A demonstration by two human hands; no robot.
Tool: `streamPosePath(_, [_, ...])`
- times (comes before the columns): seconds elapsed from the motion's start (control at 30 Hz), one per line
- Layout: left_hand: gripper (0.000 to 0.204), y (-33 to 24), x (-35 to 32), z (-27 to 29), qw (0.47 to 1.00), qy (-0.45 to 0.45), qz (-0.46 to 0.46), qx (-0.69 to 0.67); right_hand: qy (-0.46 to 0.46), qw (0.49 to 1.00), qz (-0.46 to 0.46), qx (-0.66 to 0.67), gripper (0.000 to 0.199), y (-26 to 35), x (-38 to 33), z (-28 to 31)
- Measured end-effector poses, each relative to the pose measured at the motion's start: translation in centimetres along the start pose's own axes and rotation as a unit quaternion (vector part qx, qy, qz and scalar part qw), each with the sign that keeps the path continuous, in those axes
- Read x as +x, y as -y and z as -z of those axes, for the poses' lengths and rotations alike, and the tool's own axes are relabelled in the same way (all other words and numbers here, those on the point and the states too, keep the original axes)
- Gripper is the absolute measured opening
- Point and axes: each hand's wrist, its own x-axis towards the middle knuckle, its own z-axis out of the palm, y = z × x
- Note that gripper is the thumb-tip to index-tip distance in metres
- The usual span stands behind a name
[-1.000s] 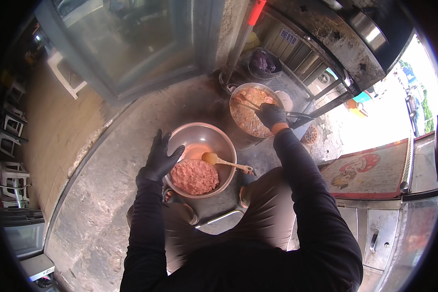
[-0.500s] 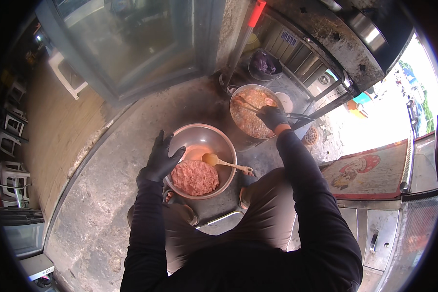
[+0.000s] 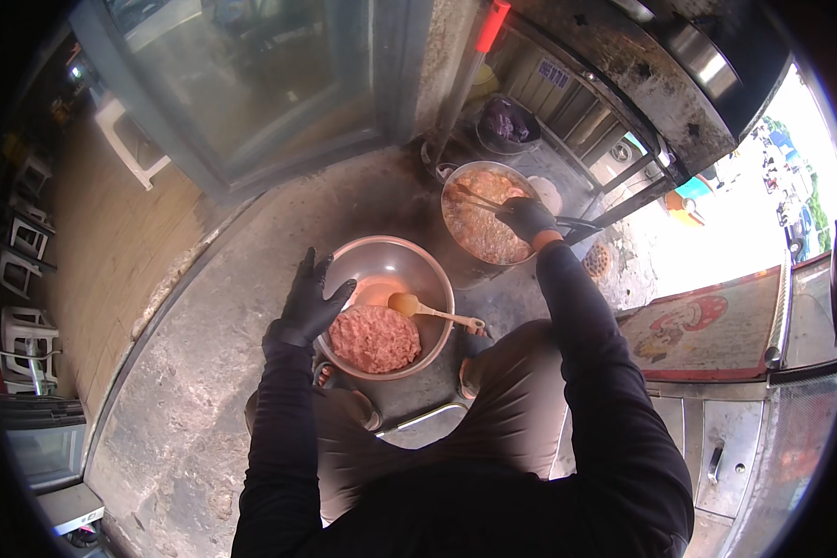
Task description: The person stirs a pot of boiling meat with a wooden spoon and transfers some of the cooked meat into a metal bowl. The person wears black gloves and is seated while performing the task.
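Note:
A steel bowl (image 3: 392, 261) sits in front of me on a metal stand, holding a mound of pink minced meat (image 3: 374, 338) and a wooden spoon (image 3: 434, 312) that leans over its right rim. My left hand (image 3: 312, 299), in a black glove, rests on the bowl's left rim with fingers spread. Farther right, a pot (image 3: 483, 223) of reddish broth with pale lumps stands on the ground. My right hand (image 3: 526, 218), also gloved, reaches over the pot and grips a pair of chopsticks (image 3: 471, 196) whose tips lie in the broth.
I am crouched on rough concrete (image 3: 186, 400). A glass door (image 3: 251, 74) is ahead, a dark bowl (image 3: 505, 123) sits behind the pot, and a metal cart (image 3: 660, 84) rises at right. White plastic stools (image 3: 23, 251) line the left. A patterned mat (image 3: 707, 325) lies to the right.

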Motion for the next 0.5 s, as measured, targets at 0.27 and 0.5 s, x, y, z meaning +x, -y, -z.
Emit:
streamPosePath(0.27, [0.075,-0.5,0.1,0.2,1.0,0.009,0.004,-0.005,-0.026,0.999,0.016,0.016,0.035,-0.7,0.0,-1.1])
streamPosePath(0.5, [0.076,-0.6,0.0,0.2,1.0,0.007,0.004,-0.013,0.012,0.998,-0.021,0.05,0.029,-2.8,-0.6,-1.2])
